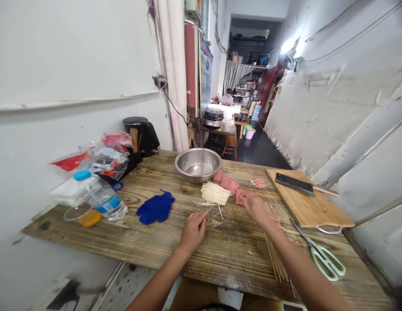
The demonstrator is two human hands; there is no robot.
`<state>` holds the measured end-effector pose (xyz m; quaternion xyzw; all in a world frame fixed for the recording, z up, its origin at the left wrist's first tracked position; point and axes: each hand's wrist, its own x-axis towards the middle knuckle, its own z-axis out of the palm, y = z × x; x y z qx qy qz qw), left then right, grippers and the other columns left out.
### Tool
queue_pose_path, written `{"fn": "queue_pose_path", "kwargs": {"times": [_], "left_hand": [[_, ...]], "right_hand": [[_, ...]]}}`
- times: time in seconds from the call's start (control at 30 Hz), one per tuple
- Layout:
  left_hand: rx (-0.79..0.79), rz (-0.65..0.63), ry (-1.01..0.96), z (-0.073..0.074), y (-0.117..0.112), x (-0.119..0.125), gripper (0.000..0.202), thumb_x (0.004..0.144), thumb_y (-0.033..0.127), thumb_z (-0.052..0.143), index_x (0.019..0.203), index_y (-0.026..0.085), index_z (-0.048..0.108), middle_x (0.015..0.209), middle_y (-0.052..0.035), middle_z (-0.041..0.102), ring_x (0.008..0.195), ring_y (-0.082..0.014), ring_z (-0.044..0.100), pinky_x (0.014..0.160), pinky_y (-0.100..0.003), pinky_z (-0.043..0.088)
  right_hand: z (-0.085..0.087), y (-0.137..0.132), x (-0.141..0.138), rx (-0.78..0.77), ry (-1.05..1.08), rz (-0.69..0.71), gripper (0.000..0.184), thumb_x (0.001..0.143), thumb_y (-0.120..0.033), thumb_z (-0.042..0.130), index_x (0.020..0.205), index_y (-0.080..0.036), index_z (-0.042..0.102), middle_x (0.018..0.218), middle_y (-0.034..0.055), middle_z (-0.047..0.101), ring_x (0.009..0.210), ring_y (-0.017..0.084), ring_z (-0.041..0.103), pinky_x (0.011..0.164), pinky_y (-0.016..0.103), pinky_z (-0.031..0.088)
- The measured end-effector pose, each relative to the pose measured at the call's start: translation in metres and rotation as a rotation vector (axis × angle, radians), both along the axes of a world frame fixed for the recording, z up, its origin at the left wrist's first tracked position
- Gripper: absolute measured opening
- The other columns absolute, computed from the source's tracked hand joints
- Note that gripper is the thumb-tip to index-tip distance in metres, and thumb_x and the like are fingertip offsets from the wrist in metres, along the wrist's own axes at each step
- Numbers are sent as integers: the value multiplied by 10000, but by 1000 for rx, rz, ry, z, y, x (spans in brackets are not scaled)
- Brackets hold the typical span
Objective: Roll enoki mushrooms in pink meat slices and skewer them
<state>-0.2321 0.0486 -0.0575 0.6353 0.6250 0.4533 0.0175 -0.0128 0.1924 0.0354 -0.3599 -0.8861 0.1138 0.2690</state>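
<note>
Surface materials, worktop
Table [149, 242]: rough weathered wood, matt. Bowl [201, 176]: shiny steel. Cutting board [311, 207]: smooth pale wood. Gloves [155, 208]: blue cloth. Water bottle [105, 199]: clear glossy plastic. Scissors [320, 255]: metal blades, green plastic handles. Skewers [276, 259]: bare wood.

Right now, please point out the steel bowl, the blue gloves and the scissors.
steel bowl [197, 178], head view, on its front outer wall
blue gloves [155, 208], head view, middle of the pile
scissors [303, 234], head view, on the metal blades
</note>
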Motion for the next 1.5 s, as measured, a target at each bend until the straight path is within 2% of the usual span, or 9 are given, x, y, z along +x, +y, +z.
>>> {"fn": "queue_pose_path", "kwargs": {"times": [0.13, 0.2, 0.37, 0.53, 0.73, 0.87, 1.07, 1.23, 1.5], "left_hand": [[42, 38, 57, 5, -14, 4, 354, 907, 131, 399, 1184, 189, 611, 1098, -93, 662, 1035, -215, 567, 913, -425, 471], [28, 0, 97, 10, -24, 10, 366, 910, 128, 390, 1208, 192, 594, 1107, -100, 651, 1041, -216, 559, 915, -427, 463], [-41, -201, 222, 25, -44, 24, 290, 876, 185, 493, 1136, 200, 621, 1108, -105, 638, 1065, -235, 539, 946, -443, 423], [-67, -240, 239, 33, -47, 27, 229, 849, 196, 525, 1050, 196, 636, 1110, -93, 632, 1077, -250, 521, 958, -466, 400], [-69, -214, 188, 31, -48, 25, 246, 842, 190, 535, 1076, 197, 612, 1131, -84, 623, 1069, -246, 512, 954, -441, 411], [-29, -182, 161, 27, -46, 25, 264, 850, 169, 522, 1098, 200, 606, 1116, -81, 627, 1064, -240, 513, 953, -430, 419], [-21, -111, 150, 20, -42, 26, 237, 893, 164, 477, 1064, 195, 639, 1030, -83, 649, 1011, -227, 530, 902, -416, 453], [-11, -104, 98, 14, -38, 22, 257, 896, 156, 471, 1068, 198, 657, 1017, -81, 664, 979, -217, 551, 873, -400, 467], [-86, 62, 74, 25, 23, 1, 274, 909, 169, 457, 1081, 204, 667, 1003, -62, 679, 930, -193, 579, 849, -356, 472]], "right_hand": [[-21, -74, -15, 52, -229, 360, 331, 954, -260, 387, 797, -187, 669, 801, 66, 666, 785, 179, 566, 752, 286, 404], [-29, -90, -18, 31, -285, 473, 305, 934, -330, 462, 764, -185, 670, 802, 63, 662, 796, 178, 561, 766, 288, 395], [-21, -35, -30, -17, -237, 184, 311, 955, -263, 405, 860, -154, 680, 852, 83, 676, 818, 172, 572, 757, 266, 397], [-7, 25, -58, -33, -454, -52, 168, 877, -226, 533, 885, -160, 687, 909, 85, 692, 854, 175, 596, 745, 242, 373], [-6, 31, -72, 42, -605, -34, 188, 895, -298, 510, 889, -188, 662, 1001, 77, 667, 871, 172, 595, 674, 235, 347], [6, 41, -72, 0, -497, 3, 168, 887, -249, 507, 909, -167, 652, 951, 72, 680, 828, 155, 591, 669, 224, 341], [32, 47, -70, 7, -427, -122, 190, 868, -204, 508, 783, -157, 671, 799, 78, 700, 706, 162, 588, 626, 234, 318], [32, 45, -66, 10, -353, -130, 189, 857, -220, 523, 772, -163, 682, 782, 80, 709, 688, 166, 594, 611, 235, 316], [19, 46, -70, -70, -295, -137, 198, 859, -265, 537, 788, -167, 693, 775, 57, 710, 692, 156, 601, 606, 225, 338]]}}
